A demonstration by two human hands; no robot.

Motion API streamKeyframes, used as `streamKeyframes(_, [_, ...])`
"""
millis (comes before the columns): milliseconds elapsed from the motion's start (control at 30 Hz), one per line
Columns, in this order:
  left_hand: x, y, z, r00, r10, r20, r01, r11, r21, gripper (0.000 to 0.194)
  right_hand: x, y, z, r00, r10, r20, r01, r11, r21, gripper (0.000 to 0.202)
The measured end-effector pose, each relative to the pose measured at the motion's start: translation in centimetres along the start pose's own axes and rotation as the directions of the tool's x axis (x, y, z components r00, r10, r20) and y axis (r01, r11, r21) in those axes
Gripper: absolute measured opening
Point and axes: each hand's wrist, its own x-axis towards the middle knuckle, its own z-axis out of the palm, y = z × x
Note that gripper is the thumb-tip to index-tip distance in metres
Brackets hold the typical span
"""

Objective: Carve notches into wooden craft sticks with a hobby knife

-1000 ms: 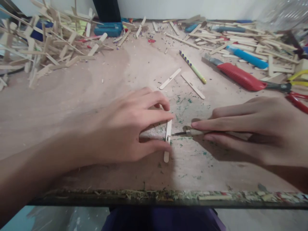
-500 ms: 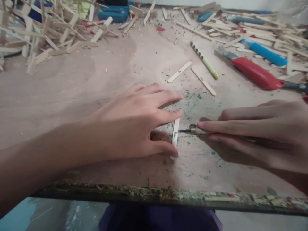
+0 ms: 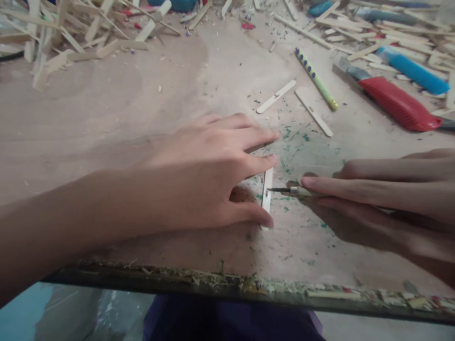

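Note:
A pale wooden craft stick (image 3: 267, 182) with a small slot cut in its middle lies flat on the table. My left hand (image 3: 220, 166) pins it down, thumb on the near end and index finger on the far end, the other fingers stretched out over the tabletop. From the right comes a small carving tool (image 3: 284, 190) with a thin dark blade and a metal collar; its tip touches the stick beside the slot. My right hand (image 3: 391, 194) grips the light handle, fingers closed along it.
Two slotted craft sticks (image 3: 276, 96) (image 3: 313, 113) lie beyond my hands, beside a green dotted pencil (image 3: 316, 79). A red-handled cutter (image 3: 400, 103) and a blue-handled tool (image 3: 414, 70) lie at right. Stick heaps (image 3: 57, 33) fill the back; shavings (image 3: 249, 283) line the front edge.
The whole view has shifted, so the table and both hands appear a little further right and higher. The tool tip stays at the stick's middle, and both grips look the same.

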Motion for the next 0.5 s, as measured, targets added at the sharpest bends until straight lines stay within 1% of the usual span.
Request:
streamKeyframes(133, [0.17,0.38,-0.2,0.999,-0.036,0.001,0.036,0.999,0.015,0.069,-0.29,-0.1,0.03,1.0,0.006,0.022,-0.005,0.998,-0.055,0.047])
streamKeyframes(233, [0.37,0.58,-0.17,0.998,-0.058,0.015,0.056,0.995,0.077,0.071,-0.68,0.09,0.14,1.0,0.001,0.008,0.0,0.997,-0.074,0.047])
streamKeyframes(333, [0.41,0.54,0.03,0.998,-0.053,-0.03,0.056,0.99,0.128,0.071,-0.91,0.44,0.16,1.0,-0.016,-0.015,0.015,0.995,-0.094,0.048])
streamKeyframes(433, [0.36,0.47,0.13,0.998,-0.035,-0.06,0.043,0.991,0.126,0.072,-0.9,0.69,0.08,1.0,-0.023,-0.018,0.022,0.996,-0.085,0.05])
streamKeyframes(500, [0.38,0.49,0.12,0.999,-0.045,-0.03,0.048,0.993,0.108,0.074,-0.83,0.68,0.1,0.999,-0.025,-0.028,0.023,0.996,-0.081,0.05])
